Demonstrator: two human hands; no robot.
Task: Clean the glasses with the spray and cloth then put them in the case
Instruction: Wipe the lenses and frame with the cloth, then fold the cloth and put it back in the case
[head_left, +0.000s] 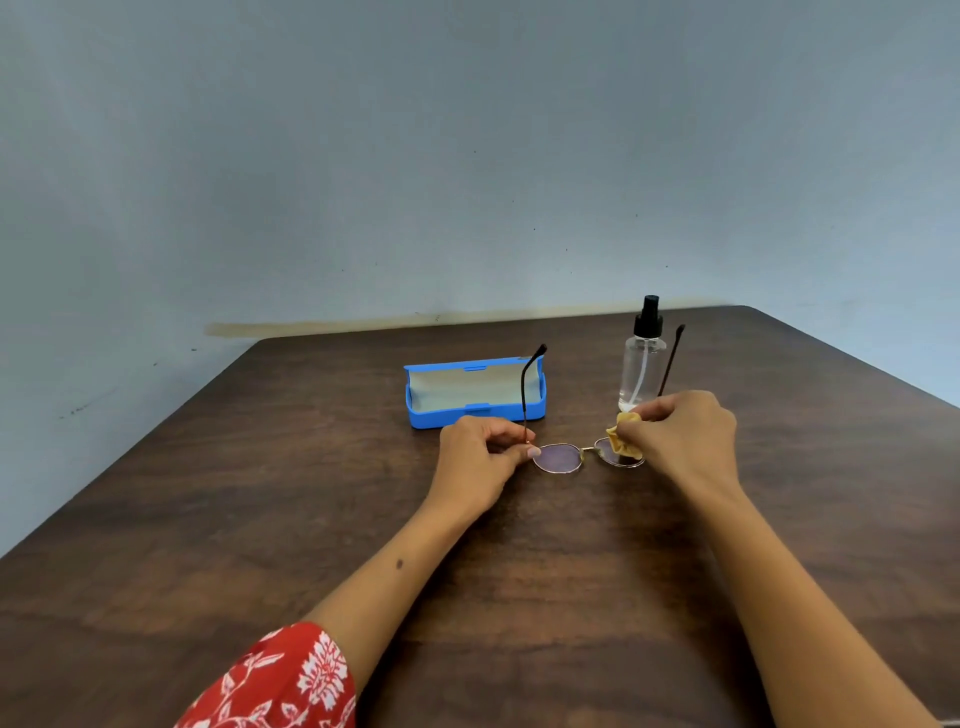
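left hand (485, 448) pinches the glasses (561, 458) at the hinge, just above the counter (311, 519); right hand (680, 434) pinches a yellow cloth (623, 441) on one lens. hard rubbing could bend the thin frame. open blue case (475, 392) and spray bottle (641, 364) stand behind.

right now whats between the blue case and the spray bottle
In the head view, only bare table separates the blue case from the spray bottle; the glasses' raised temple arm crosses in front of the case's right end.
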